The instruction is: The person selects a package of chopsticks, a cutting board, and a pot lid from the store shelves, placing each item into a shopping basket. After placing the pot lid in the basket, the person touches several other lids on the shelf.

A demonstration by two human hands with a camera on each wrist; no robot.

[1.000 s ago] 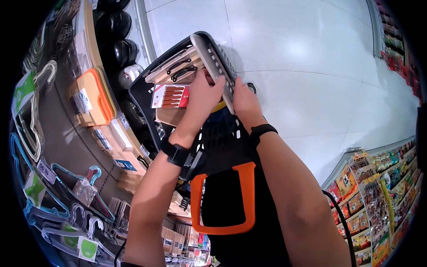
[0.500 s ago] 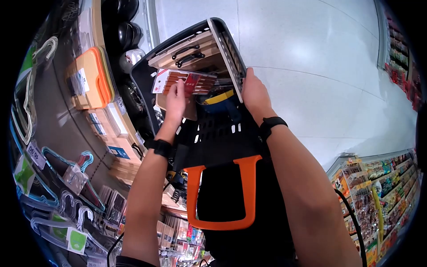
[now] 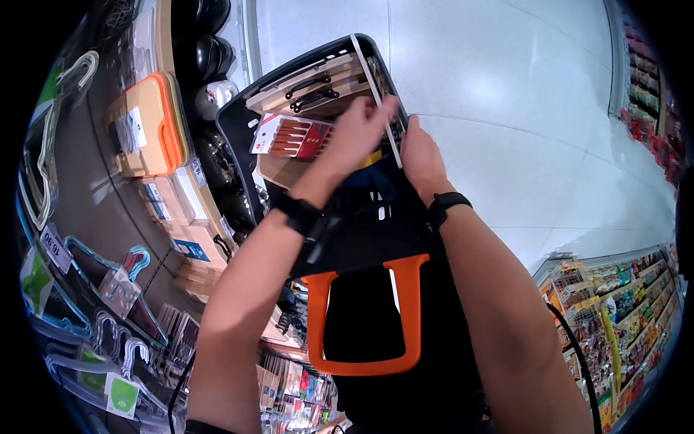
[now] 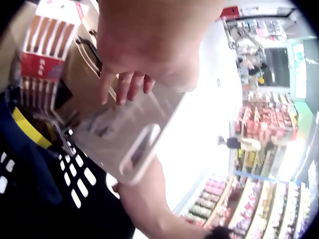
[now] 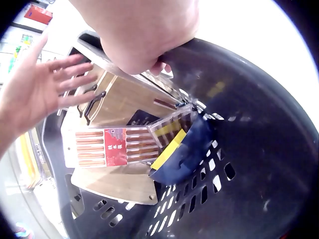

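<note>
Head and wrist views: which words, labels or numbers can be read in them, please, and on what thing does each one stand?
"16.90": price tag at the head view's far left.
"18.50", slightly blurred: second price tag, beside the orange-edged boards.
"铁木筷", first character unsure: red label of the chopstick pack.
Too small or blurred to read: any marks on the pale board, the green-and-white tag, the shop packets.

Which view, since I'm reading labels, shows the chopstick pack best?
Right wrist: the chopstick pack lies broadside, red label clear. Head shows it smaller, the left hand covering one end; left wrist, sideways and blurrier.
</note>
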